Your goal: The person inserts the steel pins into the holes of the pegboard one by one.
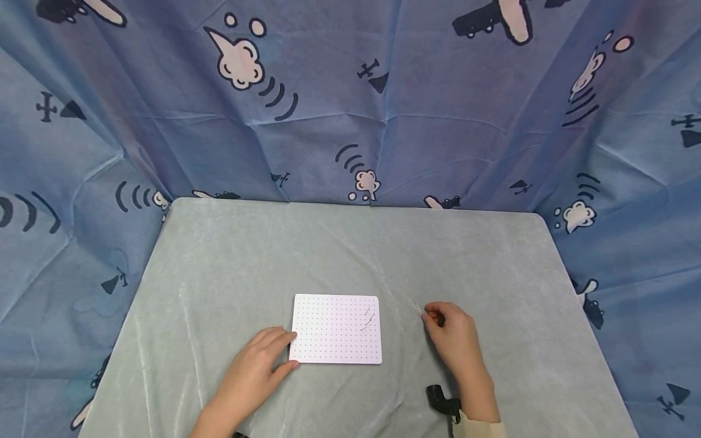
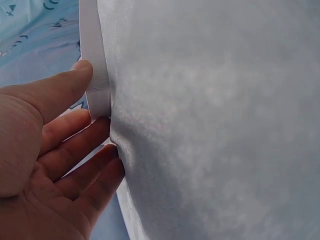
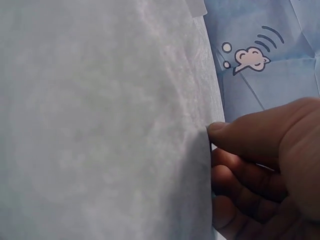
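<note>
A white board (image 1: 335, 329) with rows of small holes lies flat on the cloth-covered table. A few thin, dark, slender pieces (image 1: 369, 319) show on its right part. My left hand (image 1: 252, 368) touches the board's near left corner, fingertips at the left edge and thumb by the near edge. In the left wrist view its thumb rests along the board's pale side, with the fingers loosely extended. To the right of the board, my right hand (image 1: 453, 336) has thumb and index fingertip together at a thin silvery piece (image 1: 417, 306), low over the cloth. The right wrist view hides this piece.
A pale grey-green cloth (image 1: 263, 255) with soft creases covers the table. Blue patterned curtains (image 1: 328, 91) hang behind it and on both sides. A black curved wrist mount (image 1: 441, 400) sits beside my right wrist.
</note>
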A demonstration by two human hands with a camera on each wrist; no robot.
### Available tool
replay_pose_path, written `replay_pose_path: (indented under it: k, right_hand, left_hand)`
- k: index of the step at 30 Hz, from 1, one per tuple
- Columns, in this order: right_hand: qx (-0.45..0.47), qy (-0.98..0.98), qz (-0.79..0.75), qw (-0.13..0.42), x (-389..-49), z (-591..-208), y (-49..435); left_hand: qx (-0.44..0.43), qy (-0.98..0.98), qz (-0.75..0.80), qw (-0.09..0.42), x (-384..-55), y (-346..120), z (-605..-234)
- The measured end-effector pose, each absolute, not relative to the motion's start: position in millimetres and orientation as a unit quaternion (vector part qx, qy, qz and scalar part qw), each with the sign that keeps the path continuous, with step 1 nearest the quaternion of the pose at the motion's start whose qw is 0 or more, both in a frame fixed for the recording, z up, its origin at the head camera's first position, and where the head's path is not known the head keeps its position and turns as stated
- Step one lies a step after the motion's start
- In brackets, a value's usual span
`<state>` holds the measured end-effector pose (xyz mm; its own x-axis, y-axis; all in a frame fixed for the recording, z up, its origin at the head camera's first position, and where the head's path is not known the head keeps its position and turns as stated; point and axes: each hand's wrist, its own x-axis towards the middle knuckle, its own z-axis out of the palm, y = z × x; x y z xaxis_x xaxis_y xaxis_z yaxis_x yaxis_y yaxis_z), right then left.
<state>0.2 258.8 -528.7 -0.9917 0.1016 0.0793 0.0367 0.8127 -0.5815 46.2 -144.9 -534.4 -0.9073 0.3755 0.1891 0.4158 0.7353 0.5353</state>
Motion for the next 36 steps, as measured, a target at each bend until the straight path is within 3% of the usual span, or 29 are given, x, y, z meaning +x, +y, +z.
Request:
replay_pose_path:
  k: [9,36]
  right_hand:
    - [-0.034,-0.958,0.282,0.027,-2.4,-523.6,255.5]
    - [-0.018,-0.966,0.257,0.024,-3.1,-525.1,256.4]
  left_hand:
    - [-0.214,-0.931,-0.295,0.034,46.4,-144.6,-534.2]
    - [-0.207,-0.933,-0.292,0.024,46.5,-144.7,-533.9]
